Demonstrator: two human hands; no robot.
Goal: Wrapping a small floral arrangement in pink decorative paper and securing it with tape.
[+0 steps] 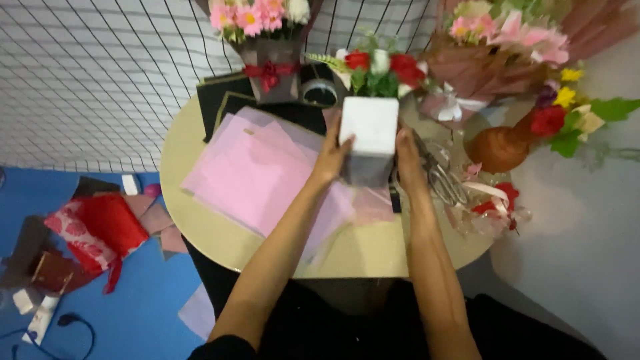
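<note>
While both arms reach up from six o'clock, a round beige table [200,230] fills the middle of the view, its curved edge running from nine o'clock round to four o'clock. Pink paper sheets [257,177] cover its left half, overlapping dark sheets [217,97] at eleven o'clock. At the table's centre stands a white box [369,137] holding red and white flowers [380,70]. The left hand [330,157] presses flat against the box's nine o'clock side, fingers stretched upward; the right hand [407,160] presses its three o'clock side likewise, so the box is clasped between the two palms.

Room is tight: a pink-wrapped bouquet [497,57] crowds one o'clock, another bouquet [263,40] stands at eleven o'clock, a brown vase [500,150] sits near three o'clock, and scissors [443,177] lie just beside the right hand. Bare tabletop shows toward six o'clock. Beyond the edge at eight o'clock, red wrapping [100,230] lies on a blue floor [143,313].
</note>
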